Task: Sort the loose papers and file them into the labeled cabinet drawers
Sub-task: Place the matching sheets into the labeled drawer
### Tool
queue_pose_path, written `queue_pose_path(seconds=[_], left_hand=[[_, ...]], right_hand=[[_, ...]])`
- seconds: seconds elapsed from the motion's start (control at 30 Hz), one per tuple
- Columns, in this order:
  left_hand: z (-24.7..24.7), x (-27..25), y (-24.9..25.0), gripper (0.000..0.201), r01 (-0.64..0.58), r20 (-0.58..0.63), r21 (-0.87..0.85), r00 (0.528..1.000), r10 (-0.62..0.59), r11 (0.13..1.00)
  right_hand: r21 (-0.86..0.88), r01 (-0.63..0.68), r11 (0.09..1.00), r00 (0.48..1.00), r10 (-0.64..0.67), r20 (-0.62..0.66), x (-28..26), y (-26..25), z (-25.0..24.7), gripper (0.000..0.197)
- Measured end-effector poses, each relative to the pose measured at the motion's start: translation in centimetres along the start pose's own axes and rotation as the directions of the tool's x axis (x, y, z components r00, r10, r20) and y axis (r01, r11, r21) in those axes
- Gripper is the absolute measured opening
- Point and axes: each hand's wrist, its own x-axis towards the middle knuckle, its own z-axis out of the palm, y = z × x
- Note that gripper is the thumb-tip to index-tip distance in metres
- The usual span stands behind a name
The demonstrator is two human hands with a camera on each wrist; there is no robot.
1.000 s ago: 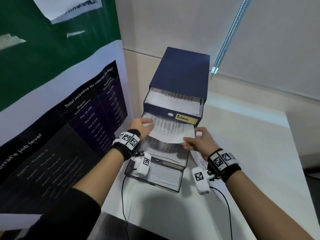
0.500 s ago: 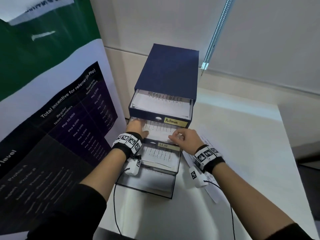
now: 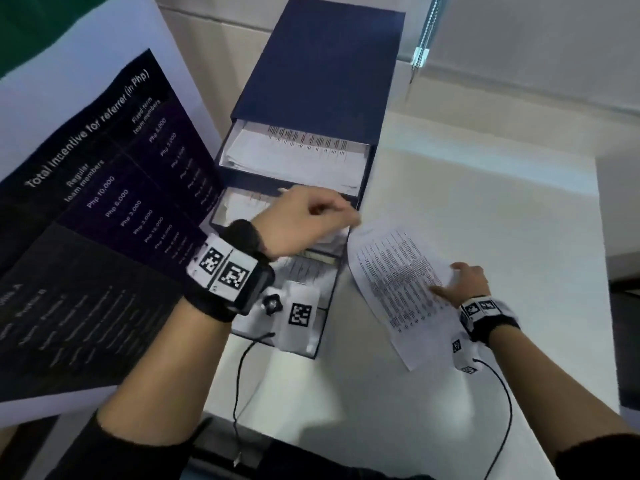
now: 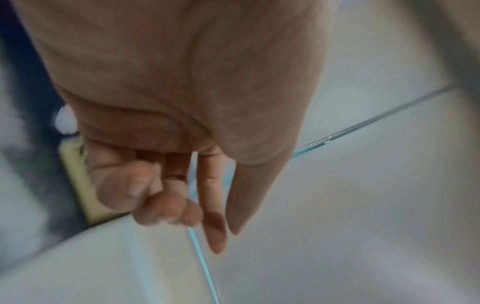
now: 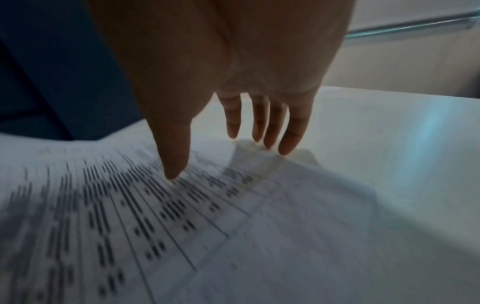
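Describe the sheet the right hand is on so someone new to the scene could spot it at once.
Start at the dark blue drawer cabinet against the wall on the white table. Just to its right, the printed sheet lies loose on the tabletop under the right hand, whose thumb rests on the print. Unlike the papers stacked in the open top drawer, it lies outside any drawer.

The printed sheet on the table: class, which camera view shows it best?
The head view: the whole printed sheet shows lying beside the drawer cabinet, the right hand on its edge. The right wrist view shows only a blurred close-up of part of it. The left wrist view does not clearly show it.
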Motion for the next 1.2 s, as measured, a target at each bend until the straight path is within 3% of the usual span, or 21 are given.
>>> queue_pose_path(seconds=[0.07, 0.13, 0.17, 0.27, 0.33, 0.47, 0.63, 0.7, 0.77, 0.83, 0.97, 1.03, 1.13, 1.2], left_hand=[[4.9, 2.2, -0.8, 0.014, 0.036, 0.172, -0.115, 0.985, -0.015, 0.993], [10.6, 4.8, -3.8, 0.025, 0.21, 0.278, -0.065, 0.943, -0.185, 0.975], [13.2, 5.9, -5.8, 0.029, 0.323, 0.31, 0.004, 0.899, -0.308, 0.946], [19.1, 8.2, -11.9, 0.021, 0.551, 0.243, 0.242, 0.763, -0.599, 0.799], [21.0, 9.2, -14.3, 0.035, 0.601, 0.098, 0.32, 0.748, -0.656, 0.733], [22.7, 10.1, -15.2, 0.043, 0.587, -0.246, 0.13, 0.8, -0.548, 0.799], [24.6, 11.3, -14.5, 0.049, 0.564, -0.274, -0.048, 0.786, -0.554, 0.824], [24.9, 11.6, -13.8, 0.056, 0.547, -0.269, -0.13, 0.783, -0.56, 0.827], [24.8, 11.7, -13.0, 0.063, 0.508, -0.24, -0.215, 0.8, -0.55, 0.834], [24.0, 11.9, -12.4, 0.07, 0.45, -0.204, -0.305, 0.83, -0.519, 0.84], [21.5, 12.0, -9.7, 0.05, 0.21, -0.211, -0.288, 0.938, -0.276, 0.934], [19.7, 11.6, -7.3, 0.055, 0.133, -0.231, -0.243, 0.954, -0.19, 0.961], [16.3, 9.8, -4.2, 0.024, -0.005, -0.292, -0.247, 0.954, -0.069, 0.969], [13.5, 8.2, -2.6, 0.026, -0.056, -0.345, -0.253, 0.938, -0.036, 0.966]], right_hand=[[-0.016, 0.031, 0.999, 1.0, -0.031, -0.004, 0.7, 0.8, 0.9, 0.094], [0.097, 0.037, 0.995, 0.999, -0.039, 0.009, 1.1, 1.3, 1.5, 0.093], [0.142, 0.023, 0.99, 0.999, -0.027, 0.023, 1.2, 1.5, 1.6, 0.093], [0.186, -0.013, 0.982, 0.996, -0.003, 0.087, 1.1, 2.3, 1.2, 0.078], [0.198, -0.01, 0.98, 0.992, -0.015, 0.123, 0.7, 3.3, 0.8, 0.056], [0.409, -0.095, 0.908, 0.981, 0.015, 0.194, -0.5, 6.8, 1.3, 0.042], [0.68, -0.192, 0.708, 0.933, -0.082, 0.349, -2.9, 9.7, 1.6, 0.036], [0.785, -0.235, 0.573, 0.919, -0.131, 0.371, -3.8, 10.4, 1.7, 0.051], [0.857, -0.228, 0.461, 0.928, -0.163, 0.335, -4.4, 10.3, 1.2, 0.057], [0.907, -0.193, 0.374, 0.942, -0.187, 0.278, -4.7, 9.8, 0.3, 0.046], [0.947, -0.091, 0.309, 0.966, -0.203, 0.159, -4.6, 8.4, -2.1, 0.046], [0.96, -0.044, 0.276, 0.977, -0.187, 0.099, -4.6, 7.2, -3.8, 0.045], [0.987, 0.014, 0.16, 0.986, -0.166, 0.013, -5.0, 4.8, -6.5, 0.047], [0.992, 0.063, 0.111, 0.976, -0.214, -0.038, -6.0, 2.5, -8.5, 0.038]])
